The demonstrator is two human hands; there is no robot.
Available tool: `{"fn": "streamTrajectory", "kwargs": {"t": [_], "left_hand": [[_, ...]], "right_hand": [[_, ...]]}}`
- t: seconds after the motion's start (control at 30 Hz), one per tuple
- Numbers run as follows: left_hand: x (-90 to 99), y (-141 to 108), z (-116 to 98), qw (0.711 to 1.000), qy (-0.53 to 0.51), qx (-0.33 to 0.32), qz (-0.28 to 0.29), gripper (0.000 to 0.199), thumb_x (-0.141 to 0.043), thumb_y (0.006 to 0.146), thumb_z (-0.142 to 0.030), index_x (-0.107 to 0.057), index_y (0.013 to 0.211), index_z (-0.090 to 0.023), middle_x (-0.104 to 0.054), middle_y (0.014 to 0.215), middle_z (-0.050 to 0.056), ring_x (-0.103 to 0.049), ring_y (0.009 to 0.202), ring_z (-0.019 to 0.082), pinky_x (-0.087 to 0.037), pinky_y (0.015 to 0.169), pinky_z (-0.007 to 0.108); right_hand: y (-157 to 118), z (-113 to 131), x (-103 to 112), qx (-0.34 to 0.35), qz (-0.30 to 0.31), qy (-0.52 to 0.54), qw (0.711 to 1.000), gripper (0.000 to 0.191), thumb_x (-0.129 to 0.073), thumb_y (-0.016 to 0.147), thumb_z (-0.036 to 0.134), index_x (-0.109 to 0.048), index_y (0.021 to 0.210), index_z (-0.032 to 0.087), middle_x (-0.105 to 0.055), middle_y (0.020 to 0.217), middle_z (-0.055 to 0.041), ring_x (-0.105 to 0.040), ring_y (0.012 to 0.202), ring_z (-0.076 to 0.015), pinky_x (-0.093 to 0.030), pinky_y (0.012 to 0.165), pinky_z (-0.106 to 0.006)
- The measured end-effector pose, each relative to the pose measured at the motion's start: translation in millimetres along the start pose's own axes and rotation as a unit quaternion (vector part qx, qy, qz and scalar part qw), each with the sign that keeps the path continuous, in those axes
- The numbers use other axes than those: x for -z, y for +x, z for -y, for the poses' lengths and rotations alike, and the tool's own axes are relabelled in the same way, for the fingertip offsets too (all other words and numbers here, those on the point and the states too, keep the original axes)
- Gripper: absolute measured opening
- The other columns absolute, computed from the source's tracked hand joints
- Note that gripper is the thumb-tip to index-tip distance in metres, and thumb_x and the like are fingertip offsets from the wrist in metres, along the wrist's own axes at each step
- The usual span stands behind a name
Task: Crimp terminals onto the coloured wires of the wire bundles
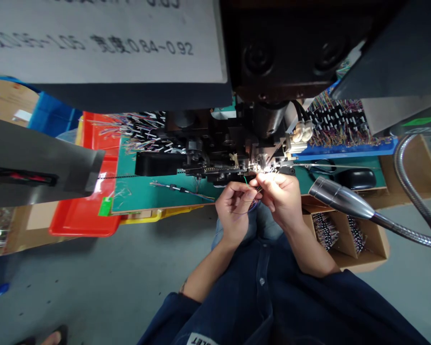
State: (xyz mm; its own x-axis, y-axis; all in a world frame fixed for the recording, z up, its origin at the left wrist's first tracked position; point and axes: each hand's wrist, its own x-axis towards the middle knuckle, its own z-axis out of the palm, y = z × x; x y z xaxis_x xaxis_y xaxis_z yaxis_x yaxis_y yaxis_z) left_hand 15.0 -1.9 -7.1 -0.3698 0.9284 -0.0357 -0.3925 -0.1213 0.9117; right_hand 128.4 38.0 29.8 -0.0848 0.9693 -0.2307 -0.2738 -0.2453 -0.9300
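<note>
Both my hands meet at the front of a dark crimping machine (215, 158), under a bright spot of light. My left hand (236, 207) is closed in a pinch on a bundle of thin coloured wires (259, 189). Fingertips of my right hand (280, 194) pinch the same wires close to the machine's lit tooling (262, 165); the wire ends there are lost in glare. Purple and green strands stick out around my left fingers. Left of my hands, another wire harness (181, 189) with black and white sleeves lies on the green mat (143, 200).
Piles of wire harnesses lie left (143, 129) and right, the right ones in a blue tray (345, 151). A gooseneck lamp (339, 194) reaches in from the right above a cardboard box (371, 258). Red trays (82, 215) stand left; a black mouse (359, 178) sits right.
</note>
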Motion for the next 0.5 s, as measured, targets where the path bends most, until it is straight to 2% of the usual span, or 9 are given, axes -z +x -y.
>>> {"fn": "streamTrajectory", "kwargs": {"t": [0.23,0.37,0.5], "left_hand": [[-0.6,0.3,-0.9,1.0,-0.004,0.003,-0.005,0.033,-0.101,0.096,-0.048,-0.08,0.093,-0.023,-0.082,0.084,-0.001,-0.081,0.071,0.014,-0.066,0.066,0.023],[0.3,0.3,-0.2,1.0,0.001,0.019,-0.006,0.035,-0.101,0.096,-0.049,-0.079,0.093,-0.023,-0.082,0.083,0.0,-0.08,0.071,0.015,-0.064,0.064,0.023],[2.6,-0.2,0.8,0.999,0.002,0.035,0.009,0.036,-0.101,0.095,-0.05,-0.078,0.093,-0.022,-0.078,0.077,-0.001,-0.076,0.067,0.014,-0.062,0.064,0.023]], "right_hand": [[-0.4,0.2,-1.3,-0.014,-0.011,-0.012,1.0,0.039,-0.094,0.094,0.061,-0.092,0.085,0.023,-0.049,0.044,0.0069,-0.039,0.039,-0.0109,-0.036,0.043,-0.029],[0.2,0.8,-0.6,-0.006,-0.005,-0.005,1.0,0.04,-0.094,0.094,0.061,-0.091,0.085,0.022,-0.059,0.05,0.0036,-0.04,0.04,-0.01,-0.034,0.041,-0.028],[-1.2,5.7,3.3,0.015,0.028,-0.052,0.998,0.042,-0.091,0.099,0.063,-0.094,0.101,0.021,-0.06,0.052,0.0036,-0.038,0.04,-0.0103,-0.034,0.041,-0.028]]}}
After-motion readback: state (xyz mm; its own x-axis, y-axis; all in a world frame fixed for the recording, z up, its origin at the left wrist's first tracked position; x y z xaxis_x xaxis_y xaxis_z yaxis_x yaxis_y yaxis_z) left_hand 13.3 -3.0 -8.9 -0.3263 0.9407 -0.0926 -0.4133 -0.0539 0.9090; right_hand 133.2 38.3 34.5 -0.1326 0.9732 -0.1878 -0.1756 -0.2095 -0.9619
